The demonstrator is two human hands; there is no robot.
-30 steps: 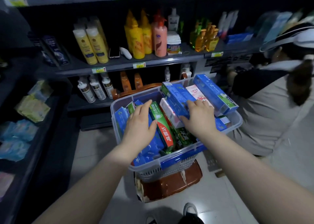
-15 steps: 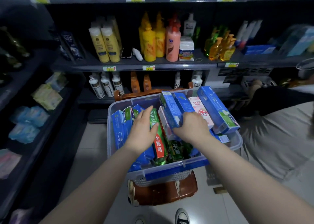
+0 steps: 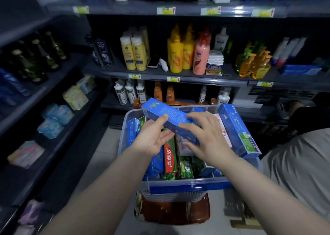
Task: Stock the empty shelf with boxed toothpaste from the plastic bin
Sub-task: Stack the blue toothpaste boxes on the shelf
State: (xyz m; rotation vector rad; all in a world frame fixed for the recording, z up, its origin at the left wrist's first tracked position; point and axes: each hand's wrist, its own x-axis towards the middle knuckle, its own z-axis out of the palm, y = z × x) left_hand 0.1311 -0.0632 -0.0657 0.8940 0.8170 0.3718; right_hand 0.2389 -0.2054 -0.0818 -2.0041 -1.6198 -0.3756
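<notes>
1. Toothpaste box (image 3: pixel 171 120), blue, is held just above the plastic bin (image 3: pixel 187 183), slanting from far left to near right. The left hand (image 3: pixel 153 140) pinches it, thumb on top and fingers underneath. The right hand (image 3: pixel 205 136) grips its near-right part, fingers spread over the top and thumb below.
2. The bin is packed with blue, green and red boxes and sits on a brown stool (image 3: pixel 171 211) on a pale tiled floor (image 3: pixel 100 163). It faces dark shelves (image 3: pixel 178 74) holding yellow bottles (image 3: pixel 133 54) and a phone (image 3: pixel 153 61).
3. Half a second ago both hands were down among the boxes in the bin. Now the blue box is lifted clear, and the view reaches a higher shelf.
4. The right hand hides the box's near end, and its print is too blurred to read. Another person (image 3: pixel 300 163) on the right is cut off by the edge.
</notes>
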